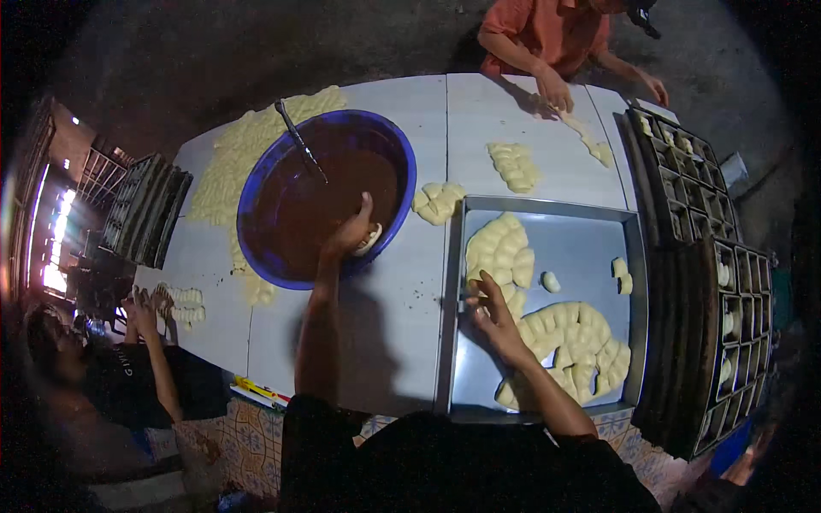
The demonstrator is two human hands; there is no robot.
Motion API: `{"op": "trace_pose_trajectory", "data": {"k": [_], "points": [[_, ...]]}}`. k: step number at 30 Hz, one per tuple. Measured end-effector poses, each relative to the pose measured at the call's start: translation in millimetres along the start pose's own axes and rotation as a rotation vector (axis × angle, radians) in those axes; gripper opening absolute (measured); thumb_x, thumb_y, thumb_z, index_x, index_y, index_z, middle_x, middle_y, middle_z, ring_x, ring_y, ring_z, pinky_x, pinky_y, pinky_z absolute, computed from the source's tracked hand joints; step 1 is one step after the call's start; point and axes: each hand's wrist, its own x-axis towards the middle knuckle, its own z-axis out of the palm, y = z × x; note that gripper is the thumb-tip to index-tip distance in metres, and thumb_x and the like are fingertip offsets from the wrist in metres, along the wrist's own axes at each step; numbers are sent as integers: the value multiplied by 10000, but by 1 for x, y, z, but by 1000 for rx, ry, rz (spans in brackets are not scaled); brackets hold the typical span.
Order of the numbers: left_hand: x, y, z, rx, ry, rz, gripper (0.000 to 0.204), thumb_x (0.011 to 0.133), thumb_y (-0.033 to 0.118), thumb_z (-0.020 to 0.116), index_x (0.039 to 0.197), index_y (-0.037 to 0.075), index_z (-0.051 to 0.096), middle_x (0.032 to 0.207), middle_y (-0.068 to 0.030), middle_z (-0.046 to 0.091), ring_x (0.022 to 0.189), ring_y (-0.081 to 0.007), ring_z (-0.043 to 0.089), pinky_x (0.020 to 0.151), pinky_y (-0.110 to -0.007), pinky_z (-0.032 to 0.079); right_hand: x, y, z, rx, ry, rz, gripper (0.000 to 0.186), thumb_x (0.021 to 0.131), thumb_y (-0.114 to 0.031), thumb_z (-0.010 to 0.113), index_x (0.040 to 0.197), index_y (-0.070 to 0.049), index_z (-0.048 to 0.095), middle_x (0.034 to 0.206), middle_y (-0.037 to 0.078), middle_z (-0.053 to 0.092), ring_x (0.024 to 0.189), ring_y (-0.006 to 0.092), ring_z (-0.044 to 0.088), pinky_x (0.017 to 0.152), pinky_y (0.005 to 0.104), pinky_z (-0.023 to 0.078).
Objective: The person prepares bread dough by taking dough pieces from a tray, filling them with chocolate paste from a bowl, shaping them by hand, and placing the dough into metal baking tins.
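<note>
My left hand (346, 234) is over the near right rim of a blue basin (412, 171) holding dark brown filling (342, 175). Its fingers close round a pale dough piece (369, 239), while the thumb points up. Above a metal tray (590, 221) on the right, my right hand (496, 323) has its fingers apart and nothing visible in them. Joined pale dough pieces (503, 248) lie beside that hand, and a larger cluster (577, 338) spreads toward the tray's near side. A single dough piece (550, 281) and a small pair (622, 275) lie apart in it.
A dark-handled utensil (299, 141) leans in the basin. More dough (218, 171) covers the table's left side. One person (547, 51) handles a dough strip across the table; another (141, 321) works at left. Stacked moulds (727, 316) stand along the right edge.
</note>
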Motion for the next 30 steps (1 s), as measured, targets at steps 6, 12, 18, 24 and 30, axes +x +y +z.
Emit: {"op": "trace_pose_trajectory", "data": {"k": [6,12,18,24,30], "points": [[-8,-47,38,-985,-411,168,868,916,677,203,986,-70,639,743,-96,629,676,-193,591,619,-329,446,17,-5,23,228,-6,46,566,970,-217,498,1431,-1,252,1264,145,499,1044,199,538,851,303,476],[-148,24,94,-1398,-383,-144,745,936,545,361,1333,-85,376,1244,-219,515,1106,-322,538,935,-425,435,13,-20,11,469,261,218,224,916,-115,581,1073,43,607,949,80,625,829,112,570,690,219,478],[-196,14,100,-872,-330,215,441,896,2,572,1300,-108,433,1110,-128,564,956,-210,631,786,-268,513,-25,-38,6,-703,171,-471,315,777,-21,650,1091,-23,629,1056,148,535,949,277,551,814,320,449],[-215,18,115,-1036,-419,231,259,896,-22,557,1134,-123,540,1001,-136,585,858,-227,652,818,-324,569,-35,-55,-12,-88,290,-409,175,815,-25,636,986,6,654,1040,115,581,945,205,571,827,312,461],[-217,11,135,-1069,-480,69,301,842,45,678,1099,-49,551,956,-80,571,779,-141,618,637,-230,526,-61,-73,-15,-484,183,-464,110,831,-57,647,917,-13,700,882,101,626,844,212,582,722,305,460]]}}
